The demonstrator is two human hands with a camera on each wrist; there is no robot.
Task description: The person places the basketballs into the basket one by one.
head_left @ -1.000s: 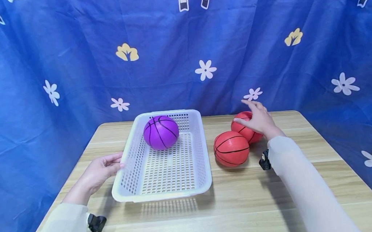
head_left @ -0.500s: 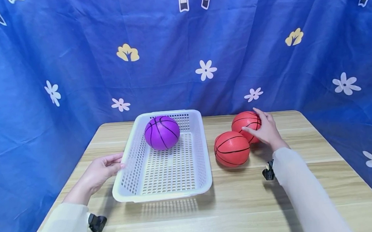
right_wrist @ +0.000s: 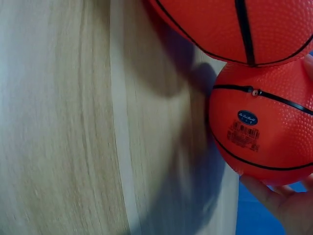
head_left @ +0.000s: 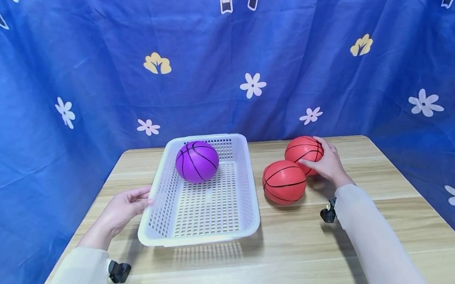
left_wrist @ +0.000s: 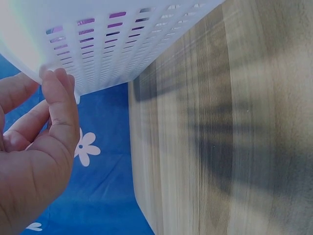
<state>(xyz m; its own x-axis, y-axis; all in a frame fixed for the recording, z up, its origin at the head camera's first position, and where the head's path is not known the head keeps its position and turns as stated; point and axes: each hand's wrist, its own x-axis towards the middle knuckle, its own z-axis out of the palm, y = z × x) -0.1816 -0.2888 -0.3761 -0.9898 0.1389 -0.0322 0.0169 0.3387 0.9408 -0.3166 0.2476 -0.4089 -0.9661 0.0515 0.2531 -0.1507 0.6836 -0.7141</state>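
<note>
A white perforated plastic basket [head_left: 248, 202] stands left of the table's middle, with a purple toy basketball [head_left: 197, 162] inside at its far end. My left hand [head_left: 121, 211] holds the basket's left rim between thumb and fingers; the left wrist view shows the fingertips [left_wrist: 58, 93] at that rim. On the right lie two red toy basketballs. The nearer red basketball [head_left: 284, 182] touches the farther red basketball [head_left: 302, 148]. My right hand [head_left: 328, 163] grips the farther one, thumb on its near side and fingers on its right. The right wrist view shows a printed label on that ball [right_wrist: 264, 122].
The wooden table [head_left: 292, 253] ends at a blue curtain [head_left: 207, 90] with flower prints, which stands behind it and at both sides. A strip of tabletop separates the basket from the red balls. A small black camera sits on each wrist.
My right hand has come down from above the farther red basketball, shifted slightly right and closed its fingers around the ball. The left hand and basket stay as they were.
</note>
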